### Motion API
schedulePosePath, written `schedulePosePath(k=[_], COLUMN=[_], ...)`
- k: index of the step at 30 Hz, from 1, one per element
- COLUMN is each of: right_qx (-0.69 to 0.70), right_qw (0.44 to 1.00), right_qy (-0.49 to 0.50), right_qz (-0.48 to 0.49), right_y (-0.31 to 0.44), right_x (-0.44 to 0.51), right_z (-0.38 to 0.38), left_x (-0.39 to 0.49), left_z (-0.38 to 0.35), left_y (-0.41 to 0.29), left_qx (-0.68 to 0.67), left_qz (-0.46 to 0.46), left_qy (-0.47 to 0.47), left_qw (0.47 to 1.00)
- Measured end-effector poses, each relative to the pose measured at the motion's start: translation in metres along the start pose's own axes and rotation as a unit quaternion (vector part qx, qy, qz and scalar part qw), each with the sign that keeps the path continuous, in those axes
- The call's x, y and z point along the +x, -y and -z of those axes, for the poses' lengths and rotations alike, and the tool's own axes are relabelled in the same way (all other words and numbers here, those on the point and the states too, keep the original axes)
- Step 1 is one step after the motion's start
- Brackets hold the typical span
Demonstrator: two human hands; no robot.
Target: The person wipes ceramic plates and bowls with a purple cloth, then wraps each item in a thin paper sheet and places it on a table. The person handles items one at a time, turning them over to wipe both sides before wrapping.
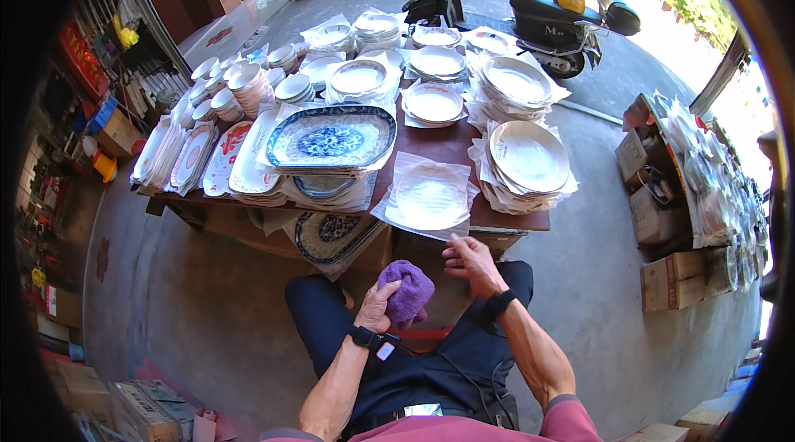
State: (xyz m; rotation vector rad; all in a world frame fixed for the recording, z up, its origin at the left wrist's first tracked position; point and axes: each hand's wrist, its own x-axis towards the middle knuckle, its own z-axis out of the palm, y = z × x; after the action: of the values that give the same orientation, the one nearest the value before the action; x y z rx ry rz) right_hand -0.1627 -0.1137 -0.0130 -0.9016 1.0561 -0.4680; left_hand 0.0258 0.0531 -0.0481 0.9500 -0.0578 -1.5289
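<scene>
My left hand (374,308) grips a bunched purple cloth (407,293) above my lap. My right hand (475,262) is before the table's front edge, fingers loosely bent and apart, with nothing seen in it. Its fingertips come close to the white sheet (388,209) around a round white plate (433,196); whether they touch cannot be told. A thin sheet seems to cover this plate, blurring its surface. To its right rises a stack of white plates (528,156) with sheets between them. Left of it, a blue-patterned rectangular platter (331,136) tops another stack.
The dark red table (407,137) also bears stacked bowls (248,85) and oblong dishes (192,156). Beneath it leans a blue-patterned platter (335,234). A loaded side table (680,175) and a cardboard box (674,280) stand right. Scooters (528,13) are parked behind.
</scene>
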Motion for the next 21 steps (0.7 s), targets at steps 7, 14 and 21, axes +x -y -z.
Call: schedulePosePath(k=[7, 14, 21], right_qx=[-0.058, -0.081, -0.052], right_qw=[0.994, 0.990, 0.992], right_qy=[-0.094, -0.114, -0.111], right_qz=[-0.025, -0.004, 0.035], right_y=[0.025, 0.013, 0.000], right_x=[0.039, 0.065, 0.055], right_z=[0.003, 0.003, 0.007], left_x=[0.000, -0.001, 0.003], left_z=[0.009, 0.030, 0.031], left_y=[0.000, 0.002, -0.002], left_qx=[-0.045, -0.027, 0.039], left_qz=[0.025, -0.007, -0.039], left_qy=[0.022, 0.031, 0.019], left_qw=[0.998, 0.999, 0.998])
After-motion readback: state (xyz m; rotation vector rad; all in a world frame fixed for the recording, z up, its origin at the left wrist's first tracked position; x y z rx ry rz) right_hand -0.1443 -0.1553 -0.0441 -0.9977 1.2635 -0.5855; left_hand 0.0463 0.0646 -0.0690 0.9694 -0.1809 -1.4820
